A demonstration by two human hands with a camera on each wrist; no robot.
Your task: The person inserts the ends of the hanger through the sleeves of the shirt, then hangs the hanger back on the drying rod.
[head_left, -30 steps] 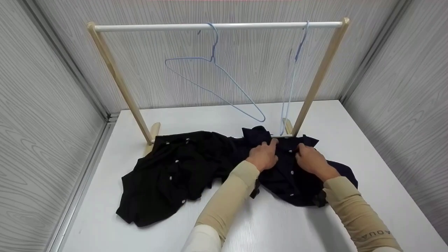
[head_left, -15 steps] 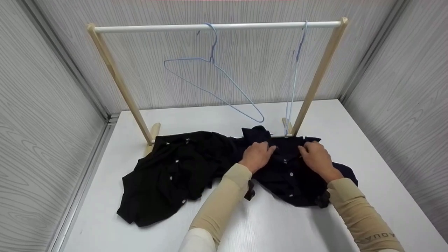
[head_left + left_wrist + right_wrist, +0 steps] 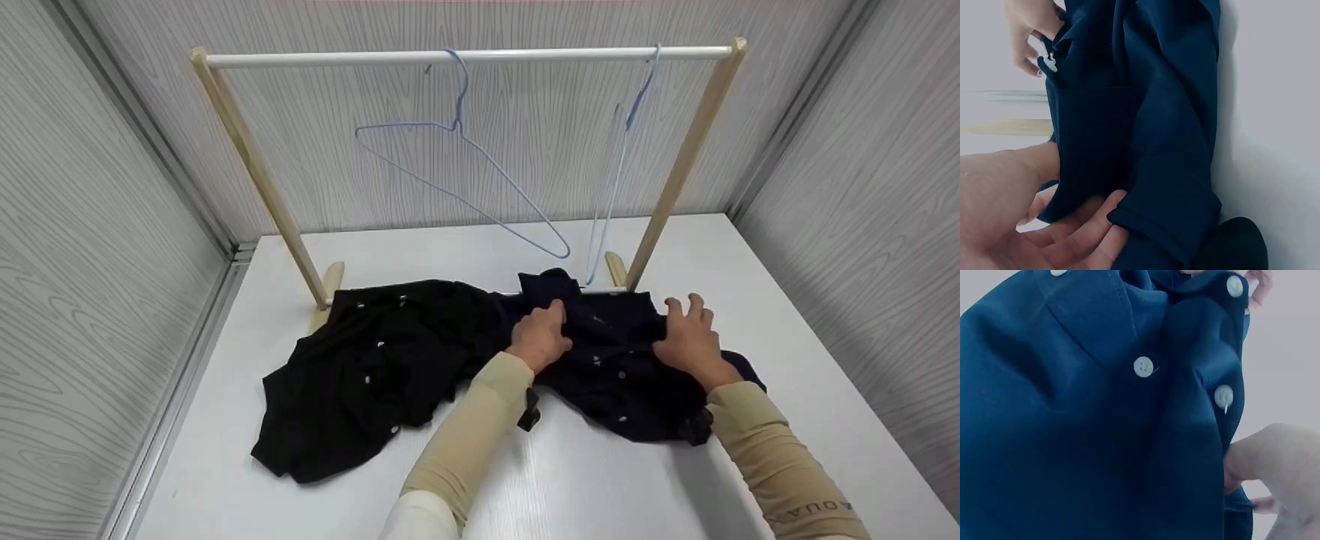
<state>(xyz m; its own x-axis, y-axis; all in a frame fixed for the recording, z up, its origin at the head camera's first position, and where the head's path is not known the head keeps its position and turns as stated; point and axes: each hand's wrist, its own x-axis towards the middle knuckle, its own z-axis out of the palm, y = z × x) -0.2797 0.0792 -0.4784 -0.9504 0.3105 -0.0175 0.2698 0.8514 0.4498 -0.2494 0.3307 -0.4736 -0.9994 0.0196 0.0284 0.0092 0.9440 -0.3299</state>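
Navy shirt (image 3: 600, 394) (black garment (image 3: 345, 397) alongside) touches left hand (image 3: 538, 339) and right hand (image 3: 690, 341).

On the right sleeve (image 3: 772, 454) — tan, with dark lettering (image 3: 814, 508) — "AQUA" can be read.

Two blue hangers (image 3: 458, 120) on a white-railed wooden rack (image 3: 555, 55), black buttoned garment (image 3: 420, 360) on white table (image 3: 600, 487)

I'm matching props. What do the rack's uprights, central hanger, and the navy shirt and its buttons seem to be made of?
Uprights: likely smooth wood; pale tan, faintly streaked.
Central hanger: perhaps coated wire or plastic; thin, evenly blue, satin-looking.
Navy shirt: matte cloth, by its soft folds; fibre unclear.
Shirt buttons: likely plastic; smooth white discs with holes.
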